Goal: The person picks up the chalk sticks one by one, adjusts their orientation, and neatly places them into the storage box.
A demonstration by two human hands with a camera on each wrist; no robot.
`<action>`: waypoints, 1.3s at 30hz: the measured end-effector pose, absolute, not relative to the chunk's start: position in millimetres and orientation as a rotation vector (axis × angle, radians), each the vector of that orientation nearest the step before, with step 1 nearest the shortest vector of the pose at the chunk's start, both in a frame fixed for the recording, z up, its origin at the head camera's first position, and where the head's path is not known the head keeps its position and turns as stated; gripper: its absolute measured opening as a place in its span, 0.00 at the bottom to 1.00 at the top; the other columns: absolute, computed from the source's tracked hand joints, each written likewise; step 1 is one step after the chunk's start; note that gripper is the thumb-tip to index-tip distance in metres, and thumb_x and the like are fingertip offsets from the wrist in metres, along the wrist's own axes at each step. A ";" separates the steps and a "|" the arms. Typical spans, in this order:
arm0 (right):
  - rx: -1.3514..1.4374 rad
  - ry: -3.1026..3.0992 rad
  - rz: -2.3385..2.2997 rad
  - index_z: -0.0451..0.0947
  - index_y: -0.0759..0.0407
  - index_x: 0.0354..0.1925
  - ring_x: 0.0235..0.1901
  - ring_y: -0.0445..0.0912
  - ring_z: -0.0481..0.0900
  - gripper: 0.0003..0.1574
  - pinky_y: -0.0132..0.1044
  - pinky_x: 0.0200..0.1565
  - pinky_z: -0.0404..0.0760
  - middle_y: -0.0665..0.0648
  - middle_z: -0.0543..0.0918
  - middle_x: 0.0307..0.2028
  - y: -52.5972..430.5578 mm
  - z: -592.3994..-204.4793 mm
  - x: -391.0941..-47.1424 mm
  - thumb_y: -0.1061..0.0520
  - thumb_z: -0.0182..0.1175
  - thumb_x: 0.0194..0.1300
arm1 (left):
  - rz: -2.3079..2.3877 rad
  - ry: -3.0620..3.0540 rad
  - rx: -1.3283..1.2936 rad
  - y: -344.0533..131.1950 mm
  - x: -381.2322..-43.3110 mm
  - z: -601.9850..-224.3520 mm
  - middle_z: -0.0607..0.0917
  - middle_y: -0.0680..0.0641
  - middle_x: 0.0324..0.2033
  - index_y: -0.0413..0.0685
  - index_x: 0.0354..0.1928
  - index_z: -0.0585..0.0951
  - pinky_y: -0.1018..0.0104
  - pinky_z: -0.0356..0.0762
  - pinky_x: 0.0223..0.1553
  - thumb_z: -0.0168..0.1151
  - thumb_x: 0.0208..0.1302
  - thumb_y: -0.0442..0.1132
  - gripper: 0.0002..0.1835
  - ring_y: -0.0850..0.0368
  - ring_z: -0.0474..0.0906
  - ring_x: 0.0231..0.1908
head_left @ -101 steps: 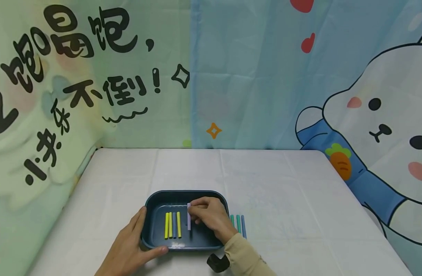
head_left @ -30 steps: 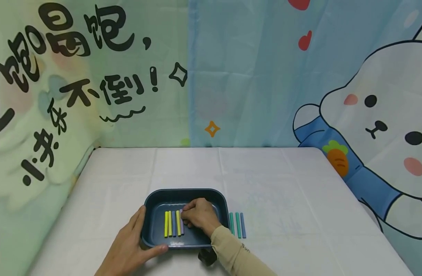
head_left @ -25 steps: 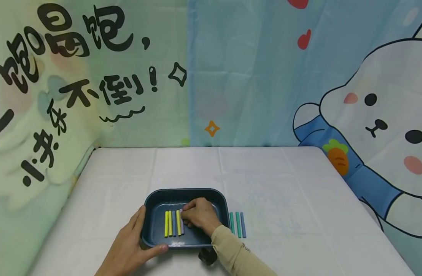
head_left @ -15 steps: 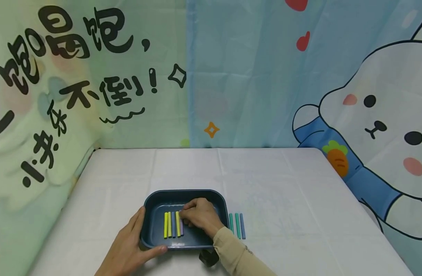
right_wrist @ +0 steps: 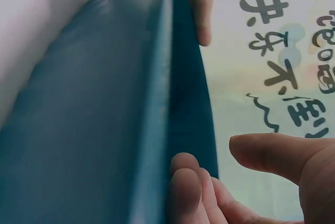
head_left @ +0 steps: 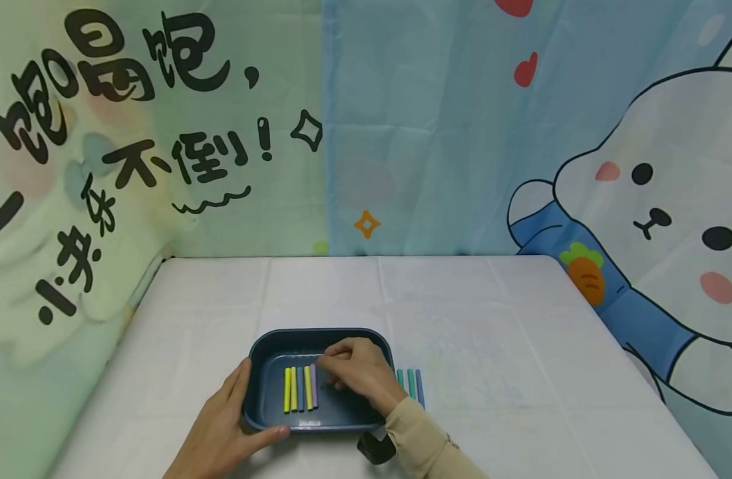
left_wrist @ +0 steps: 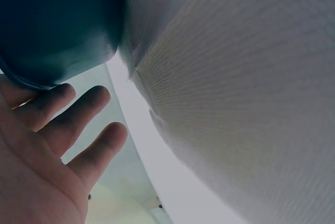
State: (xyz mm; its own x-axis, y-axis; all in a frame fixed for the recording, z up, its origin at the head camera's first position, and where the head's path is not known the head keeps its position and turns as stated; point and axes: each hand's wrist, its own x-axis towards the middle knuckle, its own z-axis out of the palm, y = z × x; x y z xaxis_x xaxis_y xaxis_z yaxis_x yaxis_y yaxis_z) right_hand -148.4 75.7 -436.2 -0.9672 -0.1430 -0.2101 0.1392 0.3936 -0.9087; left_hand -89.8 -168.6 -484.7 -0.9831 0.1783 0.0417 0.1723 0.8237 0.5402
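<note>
A dark blue tray (head_left: 342, 416) stands near the table's front. In it, side by side, lie several thin chalk-like sticks: yellow (head_left: 287, 390), another yellow, blue (head_left: 301, 390), yellow again, and a purple stick (head_left: 315, 386) at the right end. My right hand (head_left: 361, 374) hovers over the tray just right of the purple stick; the right wrist view shows thumb (right_wrist: 261, 150) and fingers apart with nothing between them. My left hand (head_left: 222, 416) rests against the tray's left side, thumb at the near rim; its fingers (left_wrist: 76, 119) look extended and spread in the left wrist view.
Right of the tray, two green sticks (head_left: 410, 384) and a blue stick (head_left: 420, 386) lie on the white tablecloth (head_left: 492, 346), partly behind my right wrist. A black wrist camera (head_left: 376, 449) hangs under the right sleeve. A printed curtain (head_left: 426, 133) closes off the back.
My right hand brought the purple stick leftward, set it beside the last yellow stick, then let go and drew back slightly right. The left hand has stayed at the tray.
</note>
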 end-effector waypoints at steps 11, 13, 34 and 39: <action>-0.035 2.414 -1.626 0.82 0.63 0.51 0.34 0.55 0.86 0.22 0.49 0.40 0.86 0.61 0.88 0.38 99.7 -419.9 -147.2 0.50 0.68 0.66 | 0.867 2.925 0.207 -168.4 -90.7 -481.1 0.59 0.36 0.76 0.40 0.80 0.49 0.41 0.68 0.66 0.64 0.47 0.81 0.71 0.37 0.63 0.71; -0.033 2.420 -1.622 0.82 0.62 0.52 0.35 0.55 0.86 0.22 0.49 0.41 0.86 0.60 0.88 0.38 103.4 -417.1 -146.4 0.49 0.68 0.67 | 0.873 2.933 0.214 -168.5 -90.3 -482.1 0.59 0.36 0.76 0.39 0.80 0.49 0.41 0.68 0.66 0.64 0.47 0.80 0.71 0.37 0.63 0.71; 0.143 2.490 -1.732 0.82 0.61 0.56 0.36 0.53 0.87 0.24 0.48 0.44 0.85 0.59 0.84 0.43 159.4 -404.4 -137.3 0.49 0.68 0.67 | 0.888 3.032 0.284 -168.5 -88.3 -485.4 0.63 0.35 0.74 0.36 0.78 0.55 0.40 0.71 0.64 0.68 0.47 0.77 0.69 0.37 0.67 0.68; 0.203 2.532 -1.694 0.81 0.61 0.57 0.36 0.54 0.87 0.26 0.47 0.44 0.85 0.58 0.85 0.45 174.9 -408.5 -136.3 0.48 0.68 0.67 | 0.890 3.031 0.287 -168.1 -88.2 -485.9 0.63 0.35 0.74 0.37 0.79 0.55 0.40 0.71 0.64 0.68 0.48 0.77 0.68 0.37 0.67 0.68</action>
